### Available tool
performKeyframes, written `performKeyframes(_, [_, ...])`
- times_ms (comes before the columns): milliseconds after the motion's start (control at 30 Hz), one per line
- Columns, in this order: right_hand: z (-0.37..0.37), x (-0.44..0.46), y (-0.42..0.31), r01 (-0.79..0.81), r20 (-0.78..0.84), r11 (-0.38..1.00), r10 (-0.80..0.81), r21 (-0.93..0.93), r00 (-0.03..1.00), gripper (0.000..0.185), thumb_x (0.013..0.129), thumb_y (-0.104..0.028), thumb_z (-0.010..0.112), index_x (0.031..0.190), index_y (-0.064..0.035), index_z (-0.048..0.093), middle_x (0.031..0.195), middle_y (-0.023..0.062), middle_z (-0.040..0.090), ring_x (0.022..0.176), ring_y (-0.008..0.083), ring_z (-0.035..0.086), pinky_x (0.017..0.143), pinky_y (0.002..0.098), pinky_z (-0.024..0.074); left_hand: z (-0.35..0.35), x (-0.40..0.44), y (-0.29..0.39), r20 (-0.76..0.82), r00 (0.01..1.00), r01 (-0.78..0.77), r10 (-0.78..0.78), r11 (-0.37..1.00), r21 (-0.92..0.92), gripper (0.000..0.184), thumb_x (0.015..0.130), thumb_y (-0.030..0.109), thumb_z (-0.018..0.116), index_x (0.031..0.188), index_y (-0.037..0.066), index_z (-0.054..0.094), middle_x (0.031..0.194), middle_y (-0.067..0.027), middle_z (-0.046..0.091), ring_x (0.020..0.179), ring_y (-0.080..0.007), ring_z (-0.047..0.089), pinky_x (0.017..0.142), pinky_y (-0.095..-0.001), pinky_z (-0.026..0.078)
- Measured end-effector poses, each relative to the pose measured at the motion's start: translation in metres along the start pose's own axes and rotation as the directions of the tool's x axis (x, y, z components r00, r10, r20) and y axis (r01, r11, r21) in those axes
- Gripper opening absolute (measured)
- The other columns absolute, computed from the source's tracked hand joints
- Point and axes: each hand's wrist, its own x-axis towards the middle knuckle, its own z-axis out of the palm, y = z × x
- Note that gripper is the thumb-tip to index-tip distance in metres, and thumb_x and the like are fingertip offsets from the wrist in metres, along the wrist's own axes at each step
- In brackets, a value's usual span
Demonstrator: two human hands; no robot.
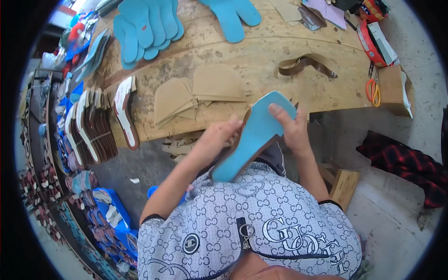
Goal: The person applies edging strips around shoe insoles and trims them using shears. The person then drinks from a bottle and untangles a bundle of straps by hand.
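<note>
A blue insole with a brown layer under it is held slantwise in front of my chest, its broad end towards the table and its narrow end near my shirt. My right hand grips the right edge of the broad end, thumb lying on the blue face. At the left edge, my left hand is closed on the same piece, its fingers partly hidden behind it. Just beyond, tan sheets with rounded edges lie in stacks on the wooden table. A brown strap lies curved past my right hand.
Blue insoles lie fanned out at the back left. Bundled brown-and-white soles and a single sole sit at the left edge. Orange-handled scissors and a cardboard box are on the right. Loaded racks stand at far left.
</note>
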Motion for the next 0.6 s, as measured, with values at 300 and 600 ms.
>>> performKeyframes(300, [0.017,0.004,0.022,-0.062,0.083,0.994,0.055,0.085,0.995,0.021,0.086,-0.020,0.064,0.092,0.0002,0.065,0.082,0.0066,0.068,0.072,0.0097,0.063,0.065,0.0241,0.0499,0.006,-0.042,-0.017,0.088,0.996,-0.007,-0.033,0.905,0.425,0.050,0.100,0.039,0.041,0.102,-0.007,0.059,0.094,-0.0135,0.067,0.086,-0.0214,0.060,0.081,-0.0358,0.046])
performKeyframes(600, [0.054,0.020,0.004,-0.074,0.247,0.966,0.011,0.247,0.969,0.028,0.088,-0.022,0.062,0.098,0.0037,0.063,0.097,0.0137,0.069,0.082,0.0149,0.065,0.075,0.0280,0.0527,-0.013,-0.042,0.027,-0.126,0.960,-0.200,0.248,0.930,0.310,0.037,0.097,0.018,0.048,0.128,-0.002,0.051,0.112,-0.0066,0.058,0.099,-0.0118,0.054,0.088,-0.0274,0.044])
